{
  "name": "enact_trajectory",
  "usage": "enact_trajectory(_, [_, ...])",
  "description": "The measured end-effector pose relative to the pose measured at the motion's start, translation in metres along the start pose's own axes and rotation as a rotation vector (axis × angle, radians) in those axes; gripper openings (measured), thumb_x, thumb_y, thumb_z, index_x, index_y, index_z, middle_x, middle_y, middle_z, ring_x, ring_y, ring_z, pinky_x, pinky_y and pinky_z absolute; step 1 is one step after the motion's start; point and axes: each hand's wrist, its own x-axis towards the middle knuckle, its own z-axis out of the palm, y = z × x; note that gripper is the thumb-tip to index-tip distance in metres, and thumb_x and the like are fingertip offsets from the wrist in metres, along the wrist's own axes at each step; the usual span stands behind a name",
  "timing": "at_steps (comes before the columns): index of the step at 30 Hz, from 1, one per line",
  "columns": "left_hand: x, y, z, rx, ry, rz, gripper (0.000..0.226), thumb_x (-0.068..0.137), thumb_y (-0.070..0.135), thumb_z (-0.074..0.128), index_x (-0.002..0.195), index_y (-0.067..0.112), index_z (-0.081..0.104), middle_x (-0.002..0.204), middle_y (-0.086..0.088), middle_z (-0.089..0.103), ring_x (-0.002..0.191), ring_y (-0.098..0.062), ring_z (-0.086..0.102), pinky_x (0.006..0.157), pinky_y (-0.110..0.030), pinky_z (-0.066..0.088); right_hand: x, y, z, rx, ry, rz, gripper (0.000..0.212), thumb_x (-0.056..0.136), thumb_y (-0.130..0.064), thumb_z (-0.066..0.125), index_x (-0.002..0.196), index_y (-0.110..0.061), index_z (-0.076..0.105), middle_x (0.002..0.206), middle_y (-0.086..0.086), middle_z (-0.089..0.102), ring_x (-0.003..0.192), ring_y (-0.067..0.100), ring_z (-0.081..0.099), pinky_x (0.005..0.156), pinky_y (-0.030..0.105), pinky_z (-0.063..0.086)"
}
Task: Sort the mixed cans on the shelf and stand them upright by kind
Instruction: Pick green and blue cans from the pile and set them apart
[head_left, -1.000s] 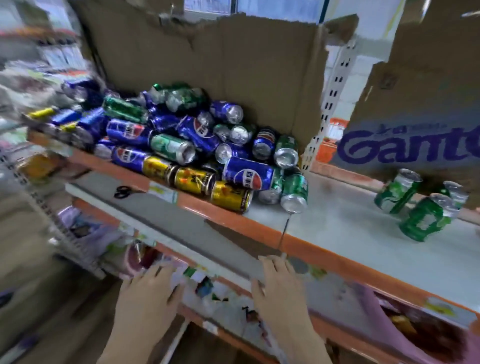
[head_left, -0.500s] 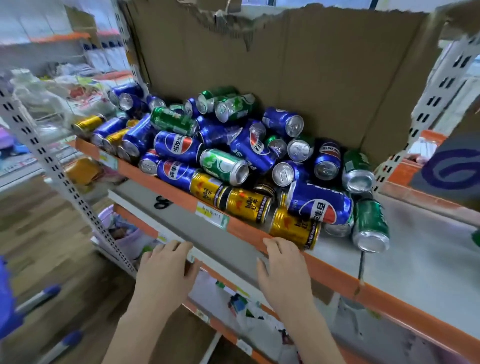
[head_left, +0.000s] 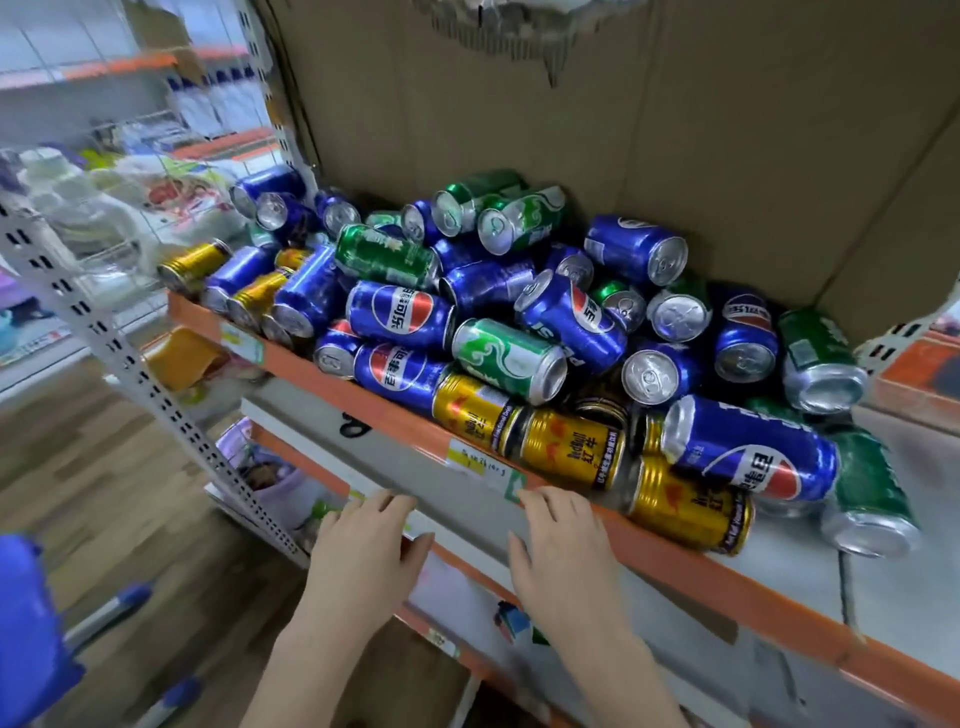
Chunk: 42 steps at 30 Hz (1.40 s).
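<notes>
A heap of cans lies on its sides on the shelf (head_left: 795, 577), piled against a cardboard backing. Blue Pepsi cans (head_left: 400, 315) make up most of it. Green cans (head_left: 511, 358) are mixed through the pile, and gold Red Bull cans (head_left: 571, 448) lie along the front edge. My left hand (head_left: 366, 545) hovers palm down below the shelf's orange lip, fingers straight, holding nothing. My right hand (head_left: 563, 540) is just below and in front of the orange lip near the gold cans, also empty with relaxed fingers.
Bare grey shelf surface stretches to the right of the pile. The cardboard wall (head_left: 623, 130) closes off the back. A perforated white upright (head_left: 130, 364) stands at the left. A lower shelf (head_left: 467, 597) holds packets. Something blue (head_left: 26, 623) sits at the lower left.
The view has swung left and closer to the can pile. Both hands have risen from below toward the shelf's orange front edge. No can has moved.
</notes>
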Motion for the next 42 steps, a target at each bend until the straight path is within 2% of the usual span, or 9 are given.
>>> enact_trajectory(6, [0.024, -0.067, -0.008, -0.095, -0.06, 0.091, 0.037, 0.09, 0.041, 0.053, 0.124, 0.026, 0.056, 0.118, 0.007, 0.059, 0.108, -0.015, 0.056, 0.088, -0.029, 0.045, 0.024, -0.059, 0.023, -0.05, -0.063, 0.096, 0.048, 0.051, -0.029, 0.088, 0.094, -0.015, 0.07, 0.087, 0.0, 0.068, 0.077, 0.019, 0.066, 0.063, 0.03, 0.055])
enact_trajectory(8, [0.031, -0.107, -0.018, -0.122, -0.055, 0.11, 0.031, 0.086, 0.037, 0.062, 0.112, 0.022, 0.064, 0.104, 0.003, 0.065, 0.096, -0.02, 0.062, 0.078, -0.033, 0.049, 0.035, -0.087, 0.032, -0.042, -0.073, 0.152, 0.047, 0.066, -0.03, 0.081, 0.108, -0.013, 0.067, 0.101, 0.002, 0.067, 0.093, 0.023, 0.065, 0.076, 0.036, 0.054])
enact_trajectory(11, [0.042, -0.18, -0.037, -0.1, -0.045, 0.086, 0.021, 0.082, 0.033, 0.066, 0.097, 0.018, 0.067, 0.089, 0.001, 0.064, 0.083, -0.024, 0.064, 0.067, -0.034, 0.05, 0.054, -0.137, 0.036, -0.037, -0.143, 0.175, 0.048, 0.095, -0.037, 0.044, 0.139, -0.02, 0.038, 0.138, -0.001, 0.043, 0.13, 0.02, 0.037, 0.107, 0.031, 0.029])
enact_trajectory(13, [0.046, -0.224, -0.052, -0.104, -0.042, 0.045, 0.021, 0.083, 0.032, 0.066, 0.097, 0.016, 0.066, 0.09, -0.001, 0.064, 0.084, -0.025, 0.063, 0.065, -0.034, 0.049, 0.065, -0.163, 0.039, -0.021, -0.138, 0.183, 0.047, 0.098, -0.037, 0.035, 0.142, -0.021, 0.031, 0.143, -0.003, 0.035, 0.132, 0.016, 0.03, 0.108, 0.028, 0.022])
enact_trajectory(19, [0.075, -0.302, -0.087, -0.162, -0.052, -0.026, 0.016, 0.084, 0.031, 0.063, 0.095, 0.021, 0.066, 0.09, -0.002, 0.064, 0.084, -0.028, 0.061, 0.066, -0.039, 0.05, 0.095, -0.221, 0.042, -0.029, -0.058, 0.232, 0.043, 0.095, -0.034, 0.043, 0.137, -0.02, 0.042, 0.136, -0.003, 0.044, 0.125, 0.017, 0.037, 0.102, 0.03, 0.029])
enact_trajectory(30, [0.157, -0.294, -0.092, -0.209, -0.013, 0.127, 0.041, 0.09, 0.036, 0.056, 0.125, 0.015, 0.058, 0.122, 0.0, 0.059, 0.102, -0.018, 0.059, 0.084, -0.032, 0.046, 0.159, -0.218, 0.025, -0.019, 0.158, 0.321, 0.038, 0.087, -0.022, 0.062, 0.122, -0.008, 0.059, 0.116, 0.007, 0.06, 0.11, 0.026, 0.052, 0.092, 0.038, 0.042])
enact_trajectory(33, [0.188, -0.276, -0.097, -0.173, 0.046, 0.202, 0.038, 0.09, 0.036, 0.056, 0.123, 0.017, 0.059, 0.118, -0.001, 0.062, 0.104, -0.021, 0.058, 0.079, -0.032, 0.044, 0.18, -0.205, 0.012, -0.01, 0.258, 0.337, 0.037, 0.086, -0.02, 0.062, 0.121, -0.007, 0.059, 0.115, 0.008, 0.061, 0.11, 0.027, 0.053, 0.094, 0.038, 0.041])
enact_trajectory(36, [0.218, -0.257, -0.106, -0.182, 0.11, 0.29, 0.031, 0.086, 0.034, 0.062, 0.111, 0.015, 0.064, 0.104, -0.004, 0.065, 0.088, -0.028, 0.062, 0.066, -0.033, 0.045, 0.198, -0.197, 0.007, -0.001, 0.314, 0.348, 0.037, 0.086, -0.019, 0.063, 0.12, -0.007, 0.06, 0.114, 0.009, 0.061, 0.108, 0.028, 0.053, 0.093, 0.039, 0.042])
enact_trajectory(42, [0.258, -0.235, -0.11, -0.116, 0.165, 0.449, 0.033, 0.08, 0.029, 0.071, 0.107, 0.011, 0.067, 0.096, -0.005, 0.066, 0.083, -0.033, 0.062, 0.065, -0.037, 0.049, 0.234, -0.199, 0.005, -0.031, 0.317, 0.326, 0.038, 0.087, -0.024, 0.062, 0.122, -0.01, 0.058, 0.119, 0.005, 0.059, 0.114, 0.024, 0.05, 0.094, 0.038, 0.041])
